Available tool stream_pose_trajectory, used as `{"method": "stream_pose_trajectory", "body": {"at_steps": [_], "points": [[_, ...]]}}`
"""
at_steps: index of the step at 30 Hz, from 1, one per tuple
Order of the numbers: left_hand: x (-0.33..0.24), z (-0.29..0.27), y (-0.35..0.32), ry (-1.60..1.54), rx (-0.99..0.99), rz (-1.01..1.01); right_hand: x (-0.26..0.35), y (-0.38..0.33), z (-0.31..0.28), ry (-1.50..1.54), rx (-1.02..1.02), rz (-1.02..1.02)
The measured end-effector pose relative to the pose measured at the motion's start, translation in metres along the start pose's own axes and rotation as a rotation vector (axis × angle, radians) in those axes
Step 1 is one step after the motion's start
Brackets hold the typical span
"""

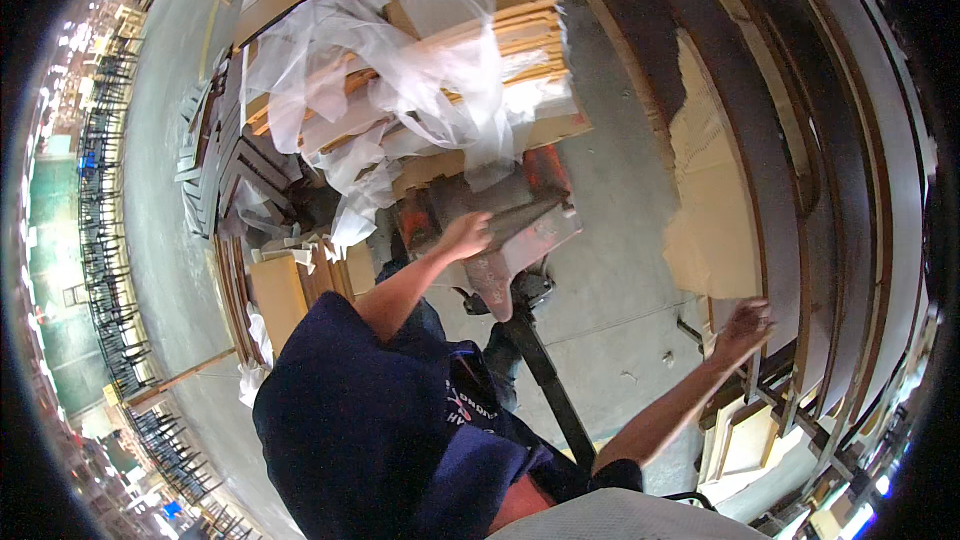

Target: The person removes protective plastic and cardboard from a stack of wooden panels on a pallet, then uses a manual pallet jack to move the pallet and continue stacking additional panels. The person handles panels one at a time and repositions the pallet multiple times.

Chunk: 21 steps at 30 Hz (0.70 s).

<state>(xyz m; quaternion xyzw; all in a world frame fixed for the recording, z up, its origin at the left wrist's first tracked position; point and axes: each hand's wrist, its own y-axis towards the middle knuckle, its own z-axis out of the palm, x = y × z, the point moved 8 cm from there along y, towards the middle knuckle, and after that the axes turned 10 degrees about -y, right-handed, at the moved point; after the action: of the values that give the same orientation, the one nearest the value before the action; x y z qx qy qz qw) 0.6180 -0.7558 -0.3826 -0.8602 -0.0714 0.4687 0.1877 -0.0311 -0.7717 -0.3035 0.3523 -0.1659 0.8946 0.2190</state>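
Observation:
My left hand [466, 236] is closed in a loose fist in front of my body, with nothing visible in it. From this view it overlaps the worn red and grey body of a pallet jack [520, 250]. The jack's long black handle [550, 390] slants down beside my legs. My right hand [745, 328] reaches out to the right, its fingers curled and slightly blurred, with no object visible in them. Nearest to it are the dark boards [775, 270] of a tall rack and a torn sheet of brown cardboard [712, 190]. Whether it touches them is unclear.
Ahead, stacked flat panels [530, 35] lie under crumpled translucent wrapping [400, 70]. Dark frame pieces [250, 170] and cardboard-coloured panels [280, 290] stand at left. Rows of dark chairs [105, 230] line the far left. Pale panels [745, 445] rest low at right on the grey floor [610, 340].

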Motion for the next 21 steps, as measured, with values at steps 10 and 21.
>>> {"method": "stream_pose_trajectory", "body": {"at_steps": [10,21], "points": [[0.319,-0.252,-0.097,0.077,-0.223,-0.201,-0.400,-0.457,0.134,-0.783,0.155,1.086],[0.379,-0.297,-0.187,0.034,-0.361,-0.329,-0.133,-0.399,0.266,-1.341,0.400,0.348]]}}
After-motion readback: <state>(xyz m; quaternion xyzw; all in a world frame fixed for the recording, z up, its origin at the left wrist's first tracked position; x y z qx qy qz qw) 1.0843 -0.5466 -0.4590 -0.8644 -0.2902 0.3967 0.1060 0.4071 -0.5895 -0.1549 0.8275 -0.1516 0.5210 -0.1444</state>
